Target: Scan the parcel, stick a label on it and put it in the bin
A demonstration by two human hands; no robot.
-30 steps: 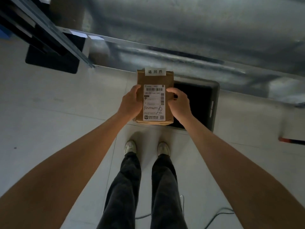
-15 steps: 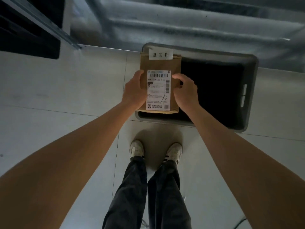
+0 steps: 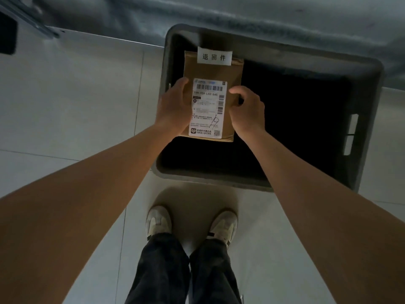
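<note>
- The left hand (image 3: 173,108) grips the parcel (image 3: 211,71) by its left edge. The thumb lies on the front face, and the fingers go round behind where I can't see them.
- The right hand (image 3: 247,113) grips the opposite edge the same way. Its thumb is laid on the face just beside the printed sheet, and its fingers are curled round the right side.
- The parcel is a flat brown packet held face up between both hands, long side pointing away from the person.
- A white shipping label (image 3: 208,108) covers the middle and near part of its face. It has barcodes, small print and a pen scrawl.
- A smaller white label (image 3: 214,56) with three Chinese characters sits at the far end and sticks out a little past the packet's edge.
- The parcel hangs over the left part of the open mouth of the bin (image 3: 370,106). How high above the rim it sits I cannot tell.
- The bin is a dark grey plastic crate standing on the floor (image 3: 65,106). Its inside is black with shadow, and there are handle slots (image 3: 350,134) in its right wall.
- Both bare forearms reach forward and down from the near corners.
- Below them are the person's dark trousers (image 3: 166,270) and pale shoes (image 3: 158,220), planted just short of the bin's near rim.
- The floor is light tile, and beyond the bin is a blurred grey surface.
</note>
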